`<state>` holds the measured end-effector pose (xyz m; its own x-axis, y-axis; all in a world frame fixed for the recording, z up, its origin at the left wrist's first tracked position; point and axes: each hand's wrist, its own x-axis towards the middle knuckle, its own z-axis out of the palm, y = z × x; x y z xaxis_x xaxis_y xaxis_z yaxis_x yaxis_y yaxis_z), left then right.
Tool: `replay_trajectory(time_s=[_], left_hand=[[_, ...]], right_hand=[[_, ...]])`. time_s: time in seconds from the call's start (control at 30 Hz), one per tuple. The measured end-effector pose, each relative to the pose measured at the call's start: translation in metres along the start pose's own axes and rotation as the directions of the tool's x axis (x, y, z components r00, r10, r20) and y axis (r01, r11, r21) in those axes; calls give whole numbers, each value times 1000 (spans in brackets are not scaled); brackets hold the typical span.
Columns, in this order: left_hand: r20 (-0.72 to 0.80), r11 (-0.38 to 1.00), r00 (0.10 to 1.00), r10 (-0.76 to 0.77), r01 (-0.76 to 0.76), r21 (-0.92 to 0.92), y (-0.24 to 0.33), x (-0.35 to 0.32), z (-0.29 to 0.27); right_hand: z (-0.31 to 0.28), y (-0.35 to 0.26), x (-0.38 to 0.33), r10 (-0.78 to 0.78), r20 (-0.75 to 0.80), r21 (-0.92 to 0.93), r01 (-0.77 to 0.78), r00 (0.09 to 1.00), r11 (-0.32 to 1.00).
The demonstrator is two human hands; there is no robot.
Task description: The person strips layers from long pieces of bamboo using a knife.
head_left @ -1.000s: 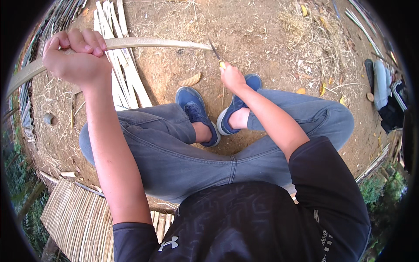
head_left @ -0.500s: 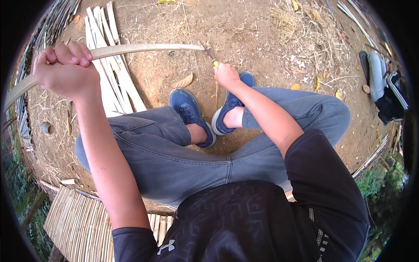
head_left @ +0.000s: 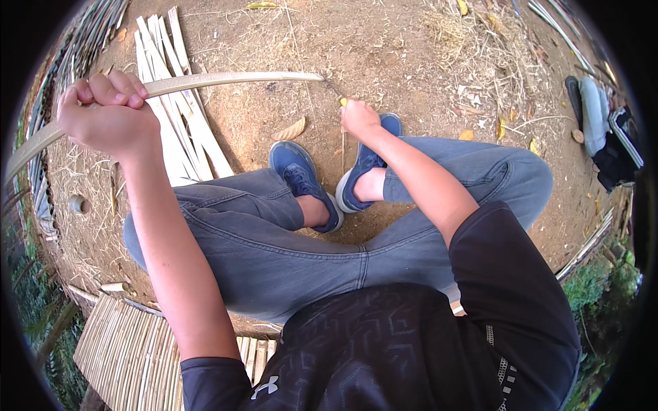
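A long, pale strip of split bamboo (head_left: 229, 79) runs from the left rim across the upper middle of the view. My left hand (head_left: 110, 113) is wrapped round it, thumb side toward me, with part of the strip sticking out beyond on the left. The free end lies by the blade of a small knife (head_left: 343, 102) with a yellow handle. Most of that handle is hidden in my right hand (head_left: 360, 118), which is closed on it. The thin dark blade meets or nearly meets the strip's tip; I cannot tell which.
Several split bamboo strips (head_left: 179, 116) lie on the dirt ground at left. A dry leaf (head_left: 290, 129) rests near my blue shoes (head_left: 296, 170). Straw (head_left: 473, 48) is scattered at upper right, with dark and pale cloth items (head_left: 606, 133) beyond. A bamboo-slat surface (head_left: 130, 346) is at lower left.
The whole view has shifted slightly. The strip and the knife keep nearly the same places, with the blade still at the strip's tip. Both hands hold on as before.
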<state>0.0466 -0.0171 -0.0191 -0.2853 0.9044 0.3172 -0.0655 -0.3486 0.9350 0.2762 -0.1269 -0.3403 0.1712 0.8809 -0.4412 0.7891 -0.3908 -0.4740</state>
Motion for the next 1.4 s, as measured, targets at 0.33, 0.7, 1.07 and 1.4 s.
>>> replay_trajectory(time_s=[0.33,0.7,1.07,1.4], left_hand=[[-44,999,998,50,-50,12,-2,2,-2],[-163,999,987,-3,11,46,-6,6,-12],[-321,998,946,56,-59,0,-16,18,-17],[-243,997,970,3,-23,-80,-12,13,-16]], right_hand=[[-10,-15,10,7,-7,34,-6,1000,999],[-23,-46,-7,26,-55,116,-19,998,993],[-11,-27,-5,-35,-128,231,64,991,971],[-28,-54,-8,-44,-58,283,59,997,957]])
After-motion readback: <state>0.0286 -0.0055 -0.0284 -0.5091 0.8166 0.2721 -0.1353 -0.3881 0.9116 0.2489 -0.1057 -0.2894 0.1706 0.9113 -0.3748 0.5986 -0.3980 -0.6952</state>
